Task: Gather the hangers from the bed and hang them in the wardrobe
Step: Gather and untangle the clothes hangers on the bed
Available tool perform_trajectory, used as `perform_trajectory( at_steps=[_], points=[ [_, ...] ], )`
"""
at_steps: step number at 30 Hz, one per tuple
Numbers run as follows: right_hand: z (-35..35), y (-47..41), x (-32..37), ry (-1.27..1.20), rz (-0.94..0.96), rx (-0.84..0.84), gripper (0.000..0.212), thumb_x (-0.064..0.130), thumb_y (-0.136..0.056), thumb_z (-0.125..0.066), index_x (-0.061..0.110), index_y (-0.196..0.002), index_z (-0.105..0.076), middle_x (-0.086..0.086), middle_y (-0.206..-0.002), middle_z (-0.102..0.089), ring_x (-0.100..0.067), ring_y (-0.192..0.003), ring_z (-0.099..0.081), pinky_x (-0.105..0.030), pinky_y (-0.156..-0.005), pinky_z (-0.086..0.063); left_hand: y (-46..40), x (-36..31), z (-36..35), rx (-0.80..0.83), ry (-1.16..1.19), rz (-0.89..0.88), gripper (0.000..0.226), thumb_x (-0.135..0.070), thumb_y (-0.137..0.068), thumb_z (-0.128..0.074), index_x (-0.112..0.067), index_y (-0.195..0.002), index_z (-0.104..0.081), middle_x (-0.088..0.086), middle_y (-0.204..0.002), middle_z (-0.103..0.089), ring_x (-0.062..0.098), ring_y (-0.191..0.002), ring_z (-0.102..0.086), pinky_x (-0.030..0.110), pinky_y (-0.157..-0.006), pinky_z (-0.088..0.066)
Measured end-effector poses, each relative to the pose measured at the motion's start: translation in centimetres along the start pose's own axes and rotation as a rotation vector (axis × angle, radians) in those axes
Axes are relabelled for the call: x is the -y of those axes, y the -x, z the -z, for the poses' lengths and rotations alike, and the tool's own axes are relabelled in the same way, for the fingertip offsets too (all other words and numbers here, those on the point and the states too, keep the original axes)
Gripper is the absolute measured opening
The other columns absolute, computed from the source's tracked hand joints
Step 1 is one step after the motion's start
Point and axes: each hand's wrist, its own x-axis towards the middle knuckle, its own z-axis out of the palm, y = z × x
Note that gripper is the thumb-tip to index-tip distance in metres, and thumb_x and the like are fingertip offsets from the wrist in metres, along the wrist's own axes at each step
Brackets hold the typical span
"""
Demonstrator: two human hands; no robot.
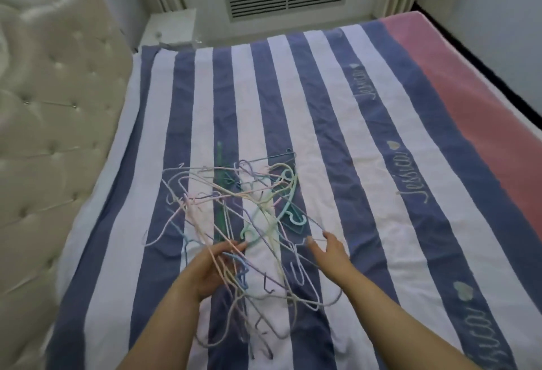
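Many pastel wire hangers (234, 208) tangled mid-bed on striped sheet (322, 105) embroidered "Jessica". Left hand (209, 270) closed around several hangers; right hand (328, 249) open, fingers spread, touching tangle's edge. Tufted headboard (52, 105) at left.

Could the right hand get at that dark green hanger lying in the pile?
Probably yes, with a stretch: the right hand is open, but the dark green hanger lies under other hangers, closer to the left hand.
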Motion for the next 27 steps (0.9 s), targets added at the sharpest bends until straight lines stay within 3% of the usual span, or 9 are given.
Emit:
perform_trajectory(
  at_steps=[5,7,11,13,15,18,20,24,27],
  points=[
    [-2.1,-1.8,0.4,0.090,0.012,0.368,0.080,0.066,-0.089,-0.033,0.017,-0.149,-0.020,-0.006,-0.156,-0.028,-0.027,-0.138,-0.037,-0.040,-0.114,-0.030,1.2,1.9,-1.1,0.040,0.163,-0.051,0.020,-0.008,-0.079,-0.056,-0.004,-0.097,-0.065,0.012,-0.072,-0.071,0.022,-0.059,-0.070,0.029,-0.055,-0.059],
    [-3.4,-1.7,0.9,0.134,0.052,0.380,0.082,0.069,-0.087,-0.031,0.018,-0.150,-0.017,-0.007,-0.155,-0.030,-0.028,-0.139,-0.035,-0.039,-0.112,-0.028,1.9,2.1,-1.6,0.058,0.245,-0.066,0.035,-0.012,-0.072,-0.061,-0.003,-0.105,-0.065,0.009,-0.067,-0.065,0.019,-0.055,-0.065,0.025,-0.055,-0.056],
    [-5.8,-1.8,2.4,0.160,0.110,0.557,0.068,0.060,-0.092,-0.037,0.015,-0.143,-0.035,-0.016,-0.142,-0.047,-0.031,-0.132,-0.043,-0.038,-0.111,-0.034,2.7,2.3,-2.5,0.155,0.293,-0.042,0.039,-0.016,-0.058,-0.074,0.002,-0.092,-0.066,0.006,-0.067,-0.061,0.016,-0.057,-0.059,0.026,-0.060,-0.050],
    [-6.5,-2.3,2.7,0.157,0.002,0.462,0.052,0.050,-0.093,-0.045,0.010,-0.125,-0.052,-0.015,-0.135,-0.051,-0.029,-0.125,-0.048,-0.031,-0.103,-0.038,2.7,2.8,-2.8,0.154,0.355,-0.038,0.018,-0.015,-0.069,-0.066,-0.001,-0.079,-0.061,0.009,-0.066,-0.063,0.022,-0.062,-0.064,0.033,-0.069,-0.055],
    [-6.7,-2.1,3.2,0.098,-0.013,0.413,0.046,0.059,-0.088,-0.047,0.015,-0.089,-0.059,-0.011,-0.111,-0.061,-0.027,-0.104,-0.055,-0.027,-0.089,-0.042,2.3,3.1,-2.7,0.130,0.386,-0.069,0.014,-0.019,-0.077,-0.058,-0.007,-0.079,-0.053,0.004,-0.060,-0.052,0.018,-0.055,-0.055,0.031,-0.062,-0.053],
    [-7.2,-0.8,4.4,-0.134,-0.098,0.714,0.048,0.064,-0.087,-0.045,0.024,-0.067,-0.062,0.003,-0.072,-0.061,-0.015,-0.072,-0.053,-0.022,-0.071,-0.045,1.8,2.9,-1.0,0.016,0.461,-0.103,0.024,-0.031,-0.084,-0.055,-0.007,-0.083,-0.052,-0.001,-0.051,-0.046,0.009,-0.038,-0.045,0.019,-0.039,-0.043],
    [-7.3,0.3,5.0,-0.321,-0.151,0.814,0.036,0.049,-0.087,-0.055,0.023,-0.067,-0.067,0.000,-0.066,-0.058,-0.013,-0.064,-0.050,-0.022,-0.067,-0.040,1.8,2.5,0.6,-0.026,0.465,-0.114,0.043,-0.043,-0.088,-0.050,-0.002,-0.087,-0.062,0.001,-0.055,-0.051,0.008,-0.038,-0.047,0.016,-0.036,-0.040],
    [-8.7,1.6,6.7,-0.575,-0.216,0.643,0.031,0.047,-0.094,-0.042,0.025,-0.101,-0.063,-0.003,-0.101,-0.062,-0.017,-0.091,-0.052,-0.031,-0.083,-0.038,2.3,2.2,3.1,-0.002,0.376,-0.052,0.046,-0.040,-0.076,-0.063,0.000,-0.096,-0.066,0.010,-0.081,-0.066,0.019,-0.061,-0.065,0.028,-0.060,-0.056],
    [-10.2,2.9,9.0,-0.354,0.067,0.597,0.048,0.050,-0.099,-0.024,0.027,-0.132,-0.050,0.011,-0.130,-0.052,-0.012,-0.122,-0.046,-0.026,-0.108,-0.029,2.7,1.9,3.6,0.054,0.364,-0.084,0.062,-0.029,-0.062,-0.080,0.000,-0.113,-0.059,0.018,-0.118,-0.063,0.031,-0.106,-0.063,0.044,-0.102,-0.046]
  ],
)
